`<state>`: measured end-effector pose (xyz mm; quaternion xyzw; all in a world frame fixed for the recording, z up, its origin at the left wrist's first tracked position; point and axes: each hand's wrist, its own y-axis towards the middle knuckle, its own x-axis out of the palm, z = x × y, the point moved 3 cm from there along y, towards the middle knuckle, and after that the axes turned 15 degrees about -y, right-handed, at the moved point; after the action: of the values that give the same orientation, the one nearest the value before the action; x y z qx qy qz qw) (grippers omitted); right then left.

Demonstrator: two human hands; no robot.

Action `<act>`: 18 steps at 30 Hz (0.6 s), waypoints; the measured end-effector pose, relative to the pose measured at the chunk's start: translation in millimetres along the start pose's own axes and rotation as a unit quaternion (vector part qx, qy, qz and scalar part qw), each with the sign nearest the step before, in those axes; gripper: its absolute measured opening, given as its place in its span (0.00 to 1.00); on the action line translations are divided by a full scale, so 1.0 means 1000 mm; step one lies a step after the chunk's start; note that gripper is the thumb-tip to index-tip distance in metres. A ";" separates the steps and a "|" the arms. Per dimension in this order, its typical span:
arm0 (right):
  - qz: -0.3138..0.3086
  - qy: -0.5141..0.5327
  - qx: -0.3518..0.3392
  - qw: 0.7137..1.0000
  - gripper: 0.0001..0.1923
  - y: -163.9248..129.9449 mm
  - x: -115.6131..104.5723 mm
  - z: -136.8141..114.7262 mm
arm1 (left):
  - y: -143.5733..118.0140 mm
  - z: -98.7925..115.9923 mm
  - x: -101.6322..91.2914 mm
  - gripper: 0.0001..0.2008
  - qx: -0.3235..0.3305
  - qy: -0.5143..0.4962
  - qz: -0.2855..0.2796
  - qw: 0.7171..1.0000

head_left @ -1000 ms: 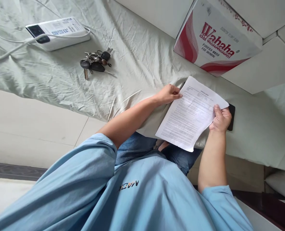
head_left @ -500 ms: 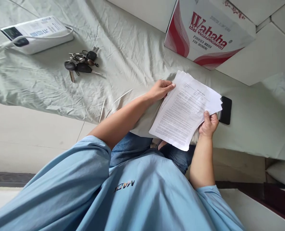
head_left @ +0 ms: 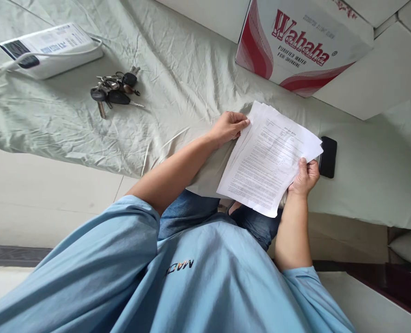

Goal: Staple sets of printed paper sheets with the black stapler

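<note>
1. Two hands hold the papers [head_left: 269, 159] over the sheet's [head_left: 177, 92] near edge: left hand [head_left: 229, 127] pinching the far-left corner, right hand [head_left: 305, 175] gripping the right edge.
2. Phone [head_left: 328, 157] lies just right; keys [head_left: 115, 90] well left, open cloth between.

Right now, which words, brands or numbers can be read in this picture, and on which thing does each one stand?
"Wahaha", with "PURIFIED WATER FOR DRINKING" beneath: on the cardboard box.
Letters that seem to read "MACK", upside down: on the blue shirt.
Printed text: on the sheets of paper, held by the left hand and right hand; too small to read.
Label print: on the white power bank; too blurred.
</note>
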<state>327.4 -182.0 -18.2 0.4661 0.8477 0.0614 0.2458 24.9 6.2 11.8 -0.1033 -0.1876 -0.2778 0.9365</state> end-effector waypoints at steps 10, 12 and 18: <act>0.001 0.067 0.023 0.998 0.22 0.003 -0.001 0.000 | -0.013 0.017 0.009 0.19 -0.030 0.000 -0.018 0.999; 0.008 0.091 0.032 0.995 0.20 0.004 -0.003 0.000 | -0.012 0.017 0.009 0.17 -0.030 0.000 -0.014 0.999; -0.003 0.089 0.031 0.996 0.20 0.003 -0.003 -0.003 | -0.010 0.012 0.007 0.13 -0.028 -0.006 -0.015 0.999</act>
<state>329.7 -182.7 -13.3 0.4634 0.8693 0.0751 0.1547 21.3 -1.4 26.0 -0.1280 -0.1865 -0.2961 0.9280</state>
